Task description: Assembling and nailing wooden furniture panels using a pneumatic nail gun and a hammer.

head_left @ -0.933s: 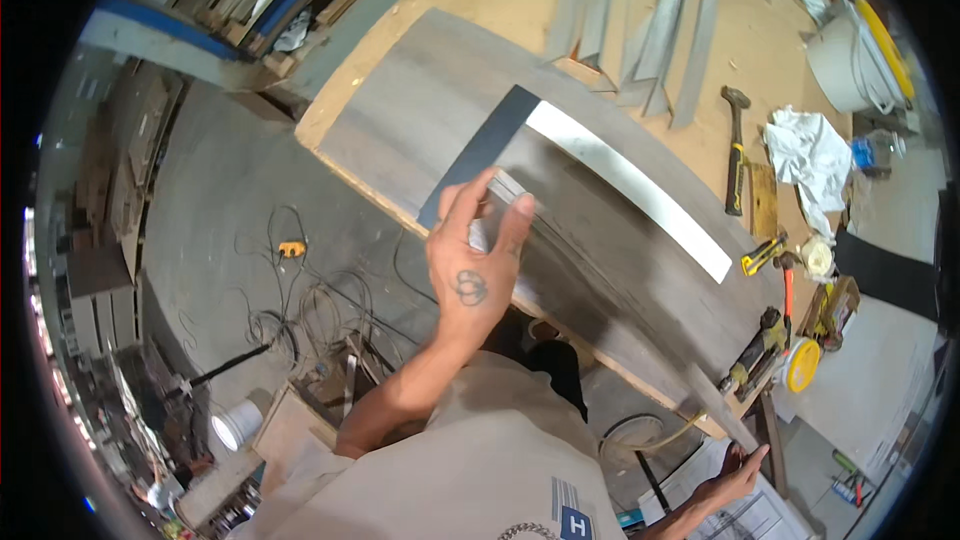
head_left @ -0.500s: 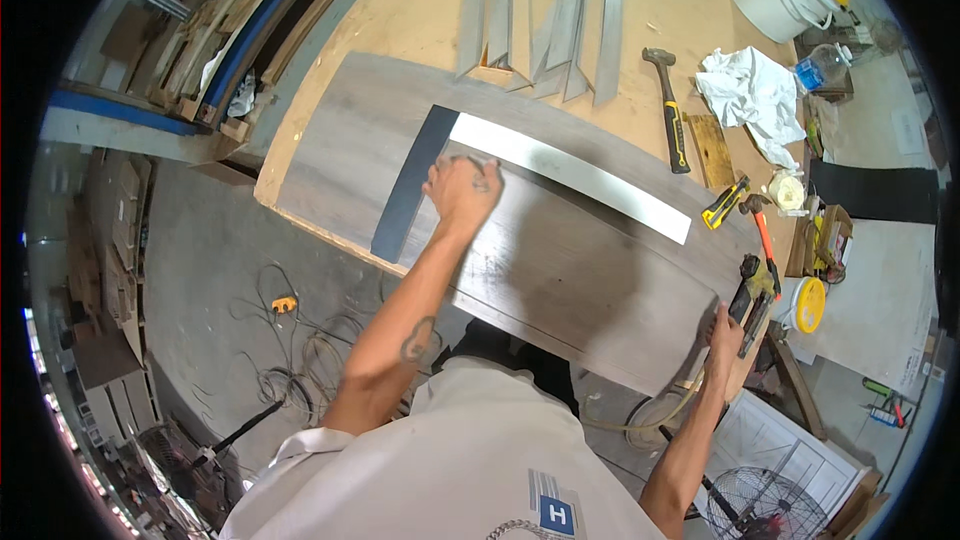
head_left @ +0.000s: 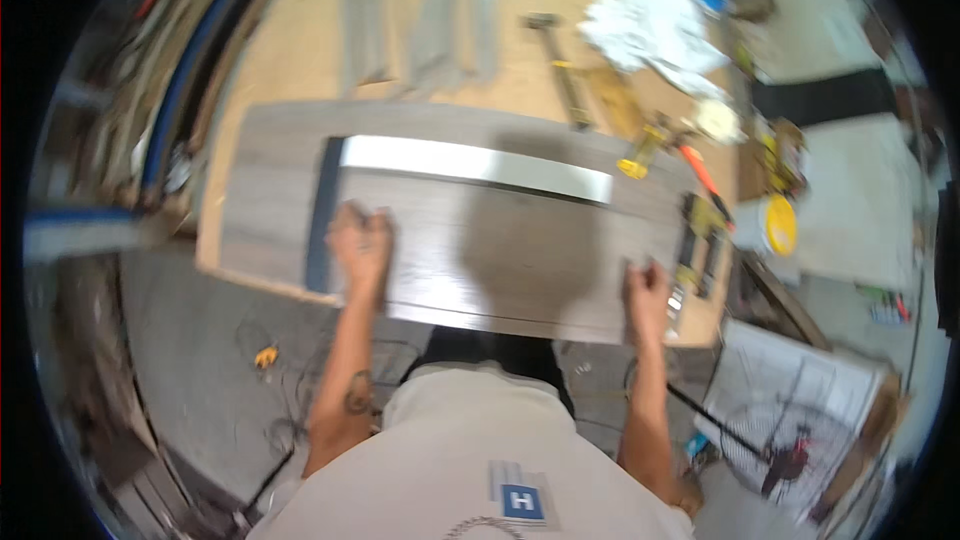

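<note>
A wide grey wood-look panel (head_left: pixel 430 270) lies along the front of the workbench. On it rests a large try square with a dark stock (head_left: pixel 325 210) at the left and a silver blade (head_left: pixel 480 162) reaching right. My left hand (head_left: pixel 362 245) is over the panel just right of the stock, its fingers bent and apart, holding nothing visible. Near the panel's right front corner is my right hand (head_left: pixel 647 295), its fingers curled; blur hides whatever may be in them. Beside it lies a black and olive hand tool (head_left: pixel 690 240).
Grey strips (head_left: pixel 450 20) lie at the back of the bench (head_left: pixel 290 40). A hammer (head_left: pixel 562 70), white cloth (head_left: pixel 650 35), yellow utility knife (head_left: pixel 640 152) and orange-handled hammer (head_left: pixel 703 175) lie to the right. A yellow-lidded tub (head_left: pixel 778 225) stands beyond. A fan (head_left: pixel 780 450) stands at lower right.
The view has shifted and blurred. My right hand has moved left from the black and olive tool to the panel's right end. My left hand has drawn nearer the panel's front edge.
</note>
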`<state>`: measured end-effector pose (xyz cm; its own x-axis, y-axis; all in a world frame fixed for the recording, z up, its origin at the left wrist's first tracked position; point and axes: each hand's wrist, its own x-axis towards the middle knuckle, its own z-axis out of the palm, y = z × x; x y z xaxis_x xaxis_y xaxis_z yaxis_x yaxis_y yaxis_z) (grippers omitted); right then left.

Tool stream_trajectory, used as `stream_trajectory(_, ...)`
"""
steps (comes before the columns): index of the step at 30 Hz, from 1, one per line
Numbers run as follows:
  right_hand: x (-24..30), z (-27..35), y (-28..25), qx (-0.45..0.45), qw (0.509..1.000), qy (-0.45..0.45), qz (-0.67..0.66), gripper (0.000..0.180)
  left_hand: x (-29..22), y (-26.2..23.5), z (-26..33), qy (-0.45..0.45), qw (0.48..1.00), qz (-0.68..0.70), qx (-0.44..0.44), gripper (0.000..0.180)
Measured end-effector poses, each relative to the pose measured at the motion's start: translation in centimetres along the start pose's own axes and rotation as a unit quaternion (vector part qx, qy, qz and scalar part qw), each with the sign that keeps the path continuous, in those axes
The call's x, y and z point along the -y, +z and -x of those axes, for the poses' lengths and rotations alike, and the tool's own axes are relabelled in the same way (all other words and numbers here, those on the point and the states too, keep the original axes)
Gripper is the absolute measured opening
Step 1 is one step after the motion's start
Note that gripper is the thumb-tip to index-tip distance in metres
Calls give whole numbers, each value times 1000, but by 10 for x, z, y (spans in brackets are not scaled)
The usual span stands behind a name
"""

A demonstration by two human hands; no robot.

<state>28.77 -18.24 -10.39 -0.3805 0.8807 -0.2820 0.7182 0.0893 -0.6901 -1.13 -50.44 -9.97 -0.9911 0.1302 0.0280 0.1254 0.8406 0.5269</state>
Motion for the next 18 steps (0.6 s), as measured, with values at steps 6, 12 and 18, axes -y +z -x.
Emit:
stream_trajectory(6,13,-52,-29,-181,947,-117,236,60,-7,-11,18,31,998,-45,-35,49)
stream_trajectory(12,6,-98,-78,-76,981,1,181,71,-176,41,98,99,973,179,107,40)
stream_trajectory(18,18,-71,-208,49,919,65,-386,30,-348,96,199,336,876,252,239,57)
